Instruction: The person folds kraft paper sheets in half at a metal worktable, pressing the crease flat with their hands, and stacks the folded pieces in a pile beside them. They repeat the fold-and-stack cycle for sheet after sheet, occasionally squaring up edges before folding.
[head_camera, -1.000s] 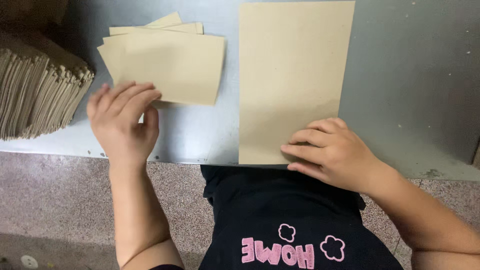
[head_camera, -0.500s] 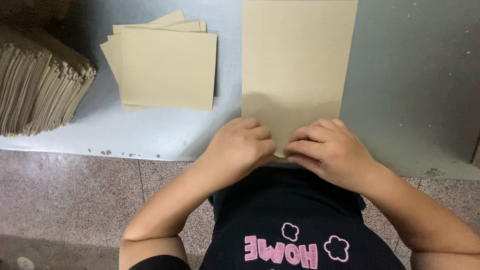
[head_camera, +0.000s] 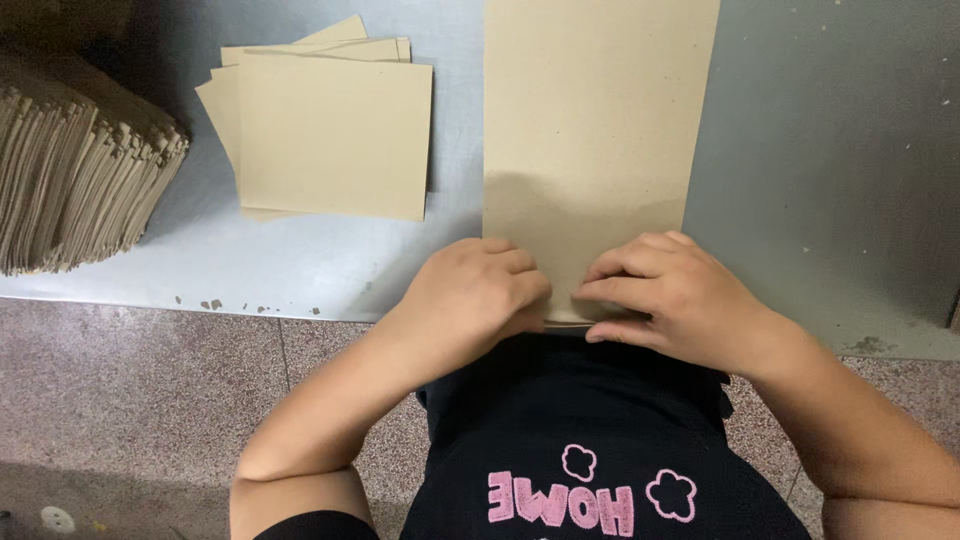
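A long tan paper sheet (head_camera: 595, 130) lies flat on the grey metal table (head_camera: 830, 170), reaching from the top of the view down to the table's near edge. My left hand (head_camera: 478, 290) and my right hand (head_camera: 672, 295) sit side by side on its near end, fingertips almost touching. Both hands pinch the sheet's near edge, which is lifted slightly off the table. The corners under my hands are hidden.
A small pile of folded tan sheets (head_camera: 330, 135) lies to the left of the long sheet. A thick stack of tan paper (head_camera: 75, 175) stands at the far left edge. A speckled stone floor (head_camera: 140, 400) lies below the table edge.
My left hand came from the table beside the folded pile across to the long sheet's near edge, next to my right hand. The sheet's near edge has lifted a little.
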